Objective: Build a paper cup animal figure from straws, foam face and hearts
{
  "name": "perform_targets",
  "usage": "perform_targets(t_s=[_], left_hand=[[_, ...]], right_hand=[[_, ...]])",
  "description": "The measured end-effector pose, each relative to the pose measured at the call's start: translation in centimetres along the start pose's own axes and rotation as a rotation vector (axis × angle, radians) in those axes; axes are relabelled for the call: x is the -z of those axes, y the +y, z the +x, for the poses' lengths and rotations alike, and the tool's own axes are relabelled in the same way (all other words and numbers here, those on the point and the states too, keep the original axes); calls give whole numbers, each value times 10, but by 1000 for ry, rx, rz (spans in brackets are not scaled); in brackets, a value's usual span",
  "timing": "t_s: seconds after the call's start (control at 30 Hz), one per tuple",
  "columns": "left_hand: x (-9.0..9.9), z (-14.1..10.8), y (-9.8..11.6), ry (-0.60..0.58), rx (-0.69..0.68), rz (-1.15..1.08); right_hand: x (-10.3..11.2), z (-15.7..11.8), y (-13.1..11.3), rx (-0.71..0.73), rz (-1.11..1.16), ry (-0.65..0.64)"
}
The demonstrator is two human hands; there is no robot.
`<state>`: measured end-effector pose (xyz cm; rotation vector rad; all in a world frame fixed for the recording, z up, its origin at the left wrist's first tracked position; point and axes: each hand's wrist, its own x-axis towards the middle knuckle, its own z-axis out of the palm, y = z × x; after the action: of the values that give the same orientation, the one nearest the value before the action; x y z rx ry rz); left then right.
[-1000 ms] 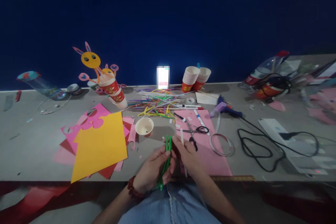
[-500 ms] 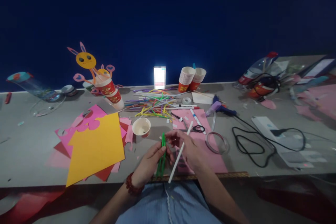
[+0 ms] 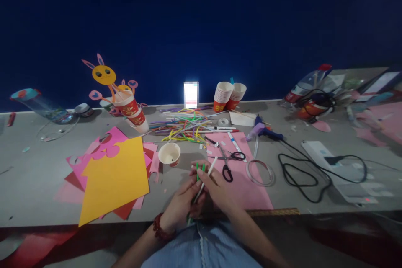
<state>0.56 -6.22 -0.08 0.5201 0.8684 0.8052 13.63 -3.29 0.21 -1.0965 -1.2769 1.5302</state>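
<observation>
Both my hands meet in front of my lap at the table's near edge. My left hand is closed around green pipe cleaners, whose upper ends poke out between the fingers. My right hand grips a slim white stick, tilted and crossing close to the green stems. Its fingertips touch the green stems too. Overlapping fingers hide the middle of both things. Black-handled scissors lie on pink paper just right of my hands. A white-lined paper cup stands beyond my left hand.
A pile of coloured pipe cleaners lies behind the cup. Yellow paper tops coloured sheets at left, near a bunny-decorated cup. Stacked cups stand at the back. Right are a glue gun, tape ring and power strip.
My hands have come together and lowered slightly. The white stick has moved left, against the green pipe cleaners. The scissors' handle, covered before by my right hand, now shows.
</observation>
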Motion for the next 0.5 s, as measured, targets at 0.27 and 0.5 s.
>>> perform_targets(t_s=[0.27, 0.5], left_hand=[[-1, -5, -2, -87, -35, 99], [-1, -7, -5, -132, -198, 371]], right_hand=[[17, 1, -11, 83, -52, 46], [16, 0, -15, 35, -79, 79]])
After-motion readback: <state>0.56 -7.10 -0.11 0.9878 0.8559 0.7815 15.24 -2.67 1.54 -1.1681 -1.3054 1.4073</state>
